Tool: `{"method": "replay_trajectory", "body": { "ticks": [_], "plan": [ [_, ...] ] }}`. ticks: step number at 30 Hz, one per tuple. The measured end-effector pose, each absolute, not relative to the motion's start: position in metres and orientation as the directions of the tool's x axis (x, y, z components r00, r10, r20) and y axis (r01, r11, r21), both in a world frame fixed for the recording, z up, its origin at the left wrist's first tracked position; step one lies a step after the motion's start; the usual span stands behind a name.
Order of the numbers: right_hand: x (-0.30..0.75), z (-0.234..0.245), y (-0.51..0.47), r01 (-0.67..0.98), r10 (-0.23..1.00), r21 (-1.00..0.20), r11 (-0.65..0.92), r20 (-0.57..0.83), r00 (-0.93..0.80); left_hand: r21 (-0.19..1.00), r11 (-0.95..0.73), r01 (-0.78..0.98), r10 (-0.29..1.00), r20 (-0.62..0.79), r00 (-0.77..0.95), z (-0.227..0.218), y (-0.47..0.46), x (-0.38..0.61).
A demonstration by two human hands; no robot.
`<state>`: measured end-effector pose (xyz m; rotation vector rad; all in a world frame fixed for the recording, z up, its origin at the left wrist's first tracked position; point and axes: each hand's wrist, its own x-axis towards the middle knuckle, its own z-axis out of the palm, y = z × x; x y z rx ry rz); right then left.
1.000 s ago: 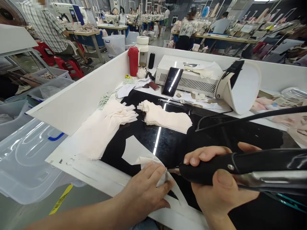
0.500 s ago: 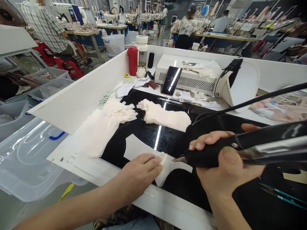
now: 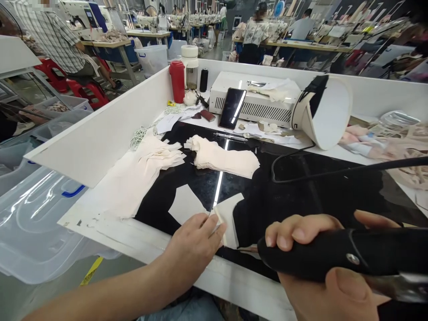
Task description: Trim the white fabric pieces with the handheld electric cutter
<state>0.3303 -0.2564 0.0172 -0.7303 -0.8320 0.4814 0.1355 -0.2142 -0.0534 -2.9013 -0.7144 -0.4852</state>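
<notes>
Two hands work one cream fabric piece [image 3: 230, 214] lying on the black worktop [image 3: 301, 196]. The left hand [image 3: 194, 245], at seven o'clock of the piece, pins its folded edge flat under its fingertips. The right hand [image 3: 321, 276], wrapped tight round the black hot-cutter handle [image 3: 334, 256], brings the metal tip [image 3: 249, 248] in at five o'clock. Trimming looks under way; the next pass needs a steady tip along the edge.

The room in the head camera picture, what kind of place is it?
Most likely a garment workshop. Rows of sewing machines stand on tables behind, stacks of cut cloth pieces lie on the black worktop, and the right hand grips a black corded tool.
</notes>
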Motion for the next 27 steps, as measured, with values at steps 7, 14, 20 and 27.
{"method": "replay_trajectory", "body": {
  "ticks": [7,14,20,27],
  "plan": [
    [0.328,0.01,-0.254,-0.047,0.606,-0.737,0.674,0.515,0.606,-0.038,-0.871,0.491,0.45,0.343,0.825,-0.05,-0.218,0.135],
    [0.327,0.012,-0.253,0.002,0.586,-0.751,0.66,0.516,0.625,-0.1,-0.84,0.533,0.439,0.453,0.776,-0.038,-0.222,0.136],
    [0.327,0.012,-0.253,-0.017,0.602,-0.749,0.662,0.519,0.607,0.031,-0.965,0.262,0.244,0.479,0.843,-0.028,-0.222,0.142],
    [0.326,0.01,-0.255,-0.026,0.602,-0.741,0.671,0.524,0.603,0.073,-0.988,0.137,0.156,0.413,0.898,-0.038,-0.209,0.144]
  ]
}}
